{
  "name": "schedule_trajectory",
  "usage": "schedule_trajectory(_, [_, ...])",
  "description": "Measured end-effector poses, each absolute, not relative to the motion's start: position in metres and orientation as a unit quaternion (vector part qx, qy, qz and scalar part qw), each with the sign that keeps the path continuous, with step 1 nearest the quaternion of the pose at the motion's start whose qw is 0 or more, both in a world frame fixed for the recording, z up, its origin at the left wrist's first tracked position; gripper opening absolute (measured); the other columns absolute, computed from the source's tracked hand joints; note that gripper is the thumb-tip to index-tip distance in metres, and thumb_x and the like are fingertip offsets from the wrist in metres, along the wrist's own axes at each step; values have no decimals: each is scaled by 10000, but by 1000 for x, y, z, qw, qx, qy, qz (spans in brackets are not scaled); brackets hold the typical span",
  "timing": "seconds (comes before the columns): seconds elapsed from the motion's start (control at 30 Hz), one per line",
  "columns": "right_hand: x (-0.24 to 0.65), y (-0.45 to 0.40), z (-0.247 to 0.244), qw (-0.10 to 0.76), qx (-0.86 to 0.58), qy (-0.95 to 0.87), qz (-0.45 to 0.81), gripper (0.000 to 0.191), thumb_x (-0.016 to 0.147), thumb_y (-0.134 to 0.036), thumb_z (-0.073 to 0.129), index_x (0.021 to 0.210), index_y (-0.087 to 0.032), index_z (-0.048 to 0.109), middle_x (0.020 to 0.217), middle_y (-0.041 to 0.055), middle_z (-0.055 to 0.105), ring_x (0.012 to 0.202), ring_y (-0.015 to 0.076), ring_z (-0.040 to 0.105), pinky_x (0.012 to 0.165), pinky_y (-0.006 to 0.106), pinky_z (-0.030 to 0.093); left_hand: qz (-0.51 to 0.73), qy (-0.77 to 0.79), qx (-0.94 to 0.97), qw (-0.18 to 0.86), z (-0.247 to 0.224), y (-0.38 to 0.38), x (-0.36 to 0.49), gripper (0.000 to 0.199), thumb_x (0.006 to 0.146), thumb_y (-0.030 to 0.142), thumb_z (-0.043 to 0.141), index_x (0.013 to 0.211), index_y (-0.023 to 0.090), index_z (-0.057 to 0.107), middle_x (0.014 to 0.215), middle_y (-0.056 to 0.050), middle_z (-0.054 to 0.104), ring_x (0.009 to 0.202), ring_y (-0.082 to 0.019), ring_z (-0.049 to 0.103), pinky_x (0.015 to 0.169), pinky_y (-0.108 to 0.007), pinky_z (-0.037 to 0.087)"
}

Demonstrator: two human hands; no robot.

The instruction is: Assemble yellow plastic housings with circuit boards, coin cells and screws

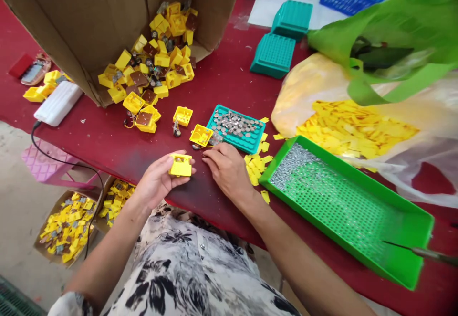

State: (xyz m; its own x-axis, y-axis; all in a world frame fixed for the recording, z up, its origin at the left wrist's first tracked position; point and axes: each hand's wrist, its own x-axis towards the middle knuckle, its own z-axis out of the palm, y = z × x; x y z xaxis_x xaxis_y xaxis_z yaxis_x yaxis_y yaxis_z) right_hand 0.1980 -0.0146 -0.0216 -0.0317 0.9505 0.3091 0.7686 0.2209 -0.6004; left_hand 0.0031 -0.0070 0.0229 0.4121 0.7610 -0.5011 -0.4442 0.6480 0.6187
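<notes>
The left hand (159,175) grasps a yellow case (182,165) between thumb and fingers, above the red table (222,82) near its front edge. If that grip loosens, the case could drop onto the table or over the edge, and any loose contents could tip out; I cannot tell whether they are fixed.

The right hand (229,168) has its fingertips drawn together beside a 2nd yellow case (201,135), close to a thin wire (206,146); whether this grip has anything in it, I cannot tell. A fingertip catching the wire could strain its joint or drag the 2nd yellow case sideways. Since that case sits just beside the teal tray (250,145), a shove could jolt the silver discs (236,124) and scatter them among the loose yellow pieces (255,165).

The right forearm (286,244) passes near the green tray (418,249); a careless swing could knock it, spilling the small metal pieces (296,163) or dislodging the thin-shafted tool (425,253) at its end
</notes>
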Motion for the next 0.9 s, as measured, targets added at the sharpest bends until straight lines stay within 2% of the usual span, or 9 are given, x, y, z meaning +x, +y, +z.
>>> schedule_trajectory(0.17, [192,-20,-2,366,-620,-676,155,214,911,-223,526,852,-173,726,850,87,673,801,207,618,764,357,503,371,400,194,816,19,-9,9,271,838,219,666,1096,139,693,1038,-111,740,892,-220,728,764,-300,586])
schedule_trajectory(0.3, [177,-26,22,455,-604,-572,318,147,850,-258,599,816,-195,728,838,36,711,783,165,647,746,299,511,390,393,205,807,17,-12,16,257,802,226,722,1052,165,719,978,-63,734,834,-162,697,760,-281,577])
schedule_trajectory(0.4, [166,-26,28,451,-604,-523,398,131,791,-290,625,757,-190,703,779,21,695,732,156,625,703,292,493,406,376,221,803,14,-14,20,283,766,261,772,1033,181,728,989,-45,732,858,-153,682,825,-301,562])
schedule_trajectory(0.57, [163,-21,29,395,-638,-518,411,134,724,-303,649,672,-180,638,678,2,629,624,134,556,614,284,435,408,357,252,801,8,-16,19,350,732,308,812,1057,204,729,1048,-52,742,945,-183,683,923,-352,518])
schedule_trajectory(0.7, [167,-18,32,370,-639,-534,410,130,715,-295,661,651,-185,636,652,-8,607,603,127,529,588,282,411,400,354,263,803,5,-14,14,378,724,320,821,1077,222,731,1062,-54,742,956,-196,685,937,-370,509])
schedule_trajectory(0.83, [171,-20,33,413,-579,-555,431,123,770,-293,649,737,-200,723,768,17,684,730,149,614,702,304,483,387,350,245,817,7,-12,12,380,722,325,824,1077,218,739,1053,-38,732,914,-159,676,887,-324,543])
schedule_trajectory(0.9, [171,-23,33,439,-566,-570,404,115,794,-255,643,759,-209,742,767,14,682,738,142,624,702,293,495,384,347,232,824,8,-11,13,379,722,317,825,1078,215,741,1032,-35,732,886,-146,675,858,-302,559])
